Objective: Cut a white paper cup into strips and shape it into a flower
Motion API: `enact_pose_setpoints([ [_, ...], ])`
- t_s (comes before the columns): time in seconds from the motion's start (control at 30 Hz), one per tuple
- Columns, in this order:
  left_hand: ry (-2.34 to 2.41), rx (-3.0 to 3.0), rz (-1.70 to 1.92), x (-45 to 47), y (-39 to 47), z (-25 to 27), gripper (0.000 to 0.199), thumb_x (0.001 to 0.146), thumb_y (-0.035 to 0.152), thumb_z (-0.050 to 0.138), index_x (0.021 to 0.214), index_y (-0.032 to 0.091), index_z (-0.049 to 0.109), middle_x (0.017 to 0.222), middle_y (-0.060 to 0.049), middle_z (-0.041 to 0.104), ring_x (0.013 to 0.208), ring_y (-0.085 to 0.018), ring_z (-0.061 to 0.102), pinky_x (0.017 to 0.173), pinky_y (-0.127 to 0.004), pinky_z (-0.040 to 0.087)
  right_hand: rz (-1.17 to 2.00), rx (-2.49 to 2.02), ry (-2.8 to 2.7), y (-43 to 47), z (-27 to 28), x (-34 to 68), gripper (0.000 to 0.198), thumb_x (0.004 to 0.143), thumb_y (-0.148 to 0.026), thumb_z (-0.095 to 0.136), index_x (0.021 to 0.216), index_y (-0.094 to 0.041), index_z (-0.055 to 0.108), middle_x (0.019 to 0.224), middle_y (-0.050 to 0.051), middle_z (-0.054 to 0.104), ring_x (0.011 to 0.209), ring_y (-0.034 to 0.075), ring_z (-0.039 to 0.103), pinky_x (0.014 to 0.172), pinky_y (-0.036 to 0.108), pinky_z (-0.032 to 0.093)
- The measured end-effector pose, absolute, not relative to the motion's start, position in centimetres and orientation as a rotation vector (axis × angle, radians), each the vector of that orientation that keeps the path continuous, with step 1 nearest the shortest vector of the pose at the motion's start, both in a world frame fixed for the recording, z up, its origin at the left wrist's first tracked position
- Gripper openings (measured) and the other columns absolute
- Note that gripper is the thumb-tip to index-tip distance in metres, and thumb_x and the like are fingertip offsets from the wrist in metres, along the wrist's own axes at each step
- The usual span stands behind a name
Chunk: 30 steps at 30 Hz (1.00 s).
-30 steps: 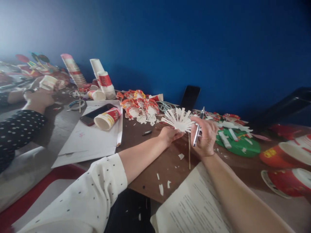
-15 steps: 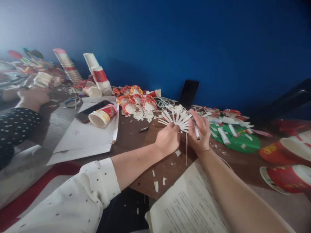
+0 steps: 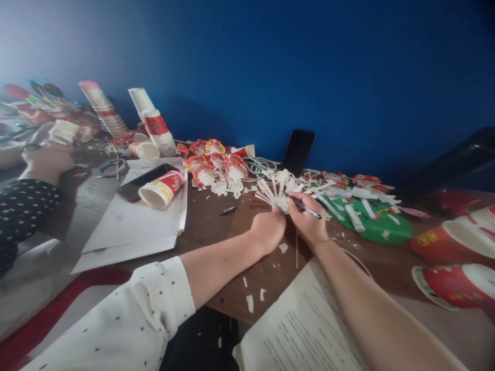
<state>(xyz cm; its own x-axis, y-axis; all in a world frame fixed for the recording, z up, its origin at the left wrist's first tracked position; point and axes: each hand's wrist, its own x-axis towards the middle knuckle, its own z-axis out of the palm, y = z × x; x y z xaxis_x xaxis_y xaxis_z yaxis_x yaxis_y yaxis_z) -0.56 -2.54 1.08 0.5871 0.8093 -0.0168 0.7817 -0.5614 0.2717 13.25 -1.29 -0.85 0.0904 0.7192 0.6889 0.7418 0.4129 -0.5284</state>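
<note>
With left hand [image 3: 268, 229] clamped on the fringed paper cutout [image 3: 281, 203] above the tabletop [image 3: 211, 226] and right hand [image 3: 309, 221] around a pen [image 3: 309, 209], judge it light, bendy, tearable, best held by the uncut centre.

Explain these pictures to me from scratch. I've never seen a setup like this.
There is no machine: a person works bare-handed, and one camera on their head, looking forward and down, takes every picture. The left hand holds a fringed white paper piece; the right hand holds a pen, one end near it. On the brown tabletop lie paper scraps, a green sheet, and a flat white piece bearing a phone and a tipped paper cup. The blurred hand at far left is another person's.
</note>
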Motion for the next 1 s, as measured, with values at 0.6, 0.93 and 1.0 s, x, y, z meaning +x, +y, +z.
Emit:
enact_pose_setpoints([
  [0.6, 1.333, 2.733, 0.101, -0.21, -2.45, 0.7, 0.04, 0.089, 0.009, 0.036, 0.124, 0.007, 0.055, 0.116, -0.019, 0.057, 0.081, -0.022, 0.068, 0.064, -0.032, 0.055, 0.223, -1.648, -1.635, -0.95, -1.27, 13.19, 0.023, 0.082, -0.039, 0.056, 0.085, -0.019, 0.066, 0.085, 0.006, 0.072, 0.079, 0.02, 0.065, 0.075, 0.03, 0.048],
  [0.93, 1.326, 2.721, 0.124, -0.21, -2.34, 0.56, 0.042, 0.088, 0.01, 0.037, 0.126, 0.007, 0.054, 0.116, -0.019, 0.058, 0.08, -0.023, 0.069, 0.062, -0.034, 0.056, 0.221, -1.634, -1.63, -0.86, -1.44, 13.28, 0.023, 0.082, -0.04, 0.055, 0.085, -0.02, 0.066, 0.085, 0.006, 0.072, 0.078, 0.02, 0.065, 0.074, 0.03, 0.047],
  [1.0, 1.328, 2.721, 0.123, -0.2, -2.35, 0.55, 0.043, 0.088, 0.01, 0.037, 0.129, 0.006, 0.052, 0.117, -0.02, 0.057, 0.081, -0.023, 0.069, 0.063, -0.033, 0.056, 0.227, -1.634, -1.631, -0.86, -1.42, 13.27, 0.023, 0.082, -0.04, 0.055, 0.085, -0.02, 0.066, 0.084, 0.006, 0.072, 0.078, 0.02, 0.065, 0.074, 0.03, 0.047],
])
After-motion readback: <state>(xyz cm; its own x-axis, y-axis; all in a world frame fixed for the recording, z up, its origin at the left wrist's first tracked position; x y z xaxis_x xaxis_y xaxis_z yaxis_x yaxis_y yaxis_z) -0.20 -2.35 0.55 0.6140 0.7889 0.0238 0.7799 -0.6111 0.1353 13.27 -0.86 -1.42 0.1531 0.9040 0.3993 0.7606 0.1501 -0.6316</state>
